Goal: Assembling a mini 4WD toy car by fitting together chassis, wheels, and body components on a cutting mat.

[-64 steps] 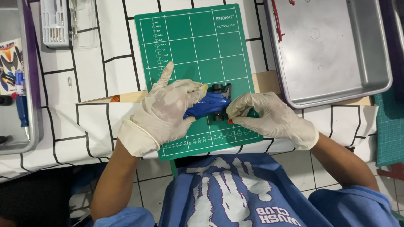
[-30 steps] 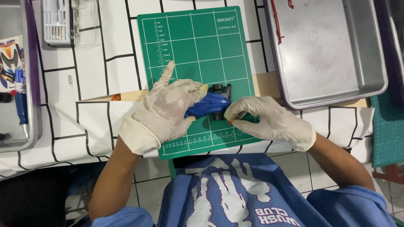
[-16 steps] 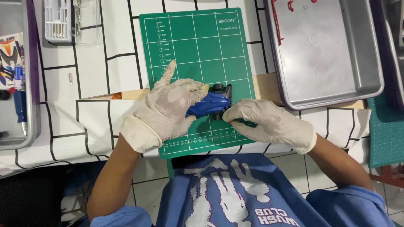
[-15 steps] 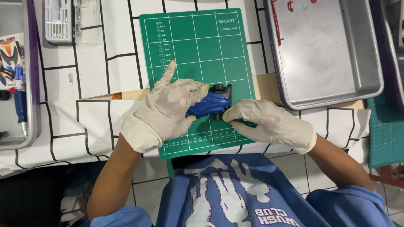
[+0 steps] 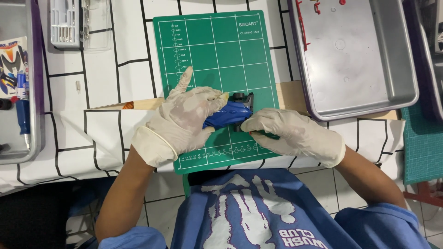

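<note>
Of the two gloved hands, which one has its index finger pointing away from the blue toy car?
The left hand: its index finger sticks up over the green mat, unlike the right hand.

This looks like a hobby workbench for building small models. A green cutting mat (image 5: 217,60) with a printed grid lies on a table covered with a white cloth with black lines (image 5: 101,92). A metal tray (image 5: 364,78) at the right holds small red plastic parts (image 5: 302,20). A clear box of small tools (image 5: 76,23) stands at the upper left, and another tray (image 5: 18,133) holds a sticker sheet (image 5: 14,60).
</note>
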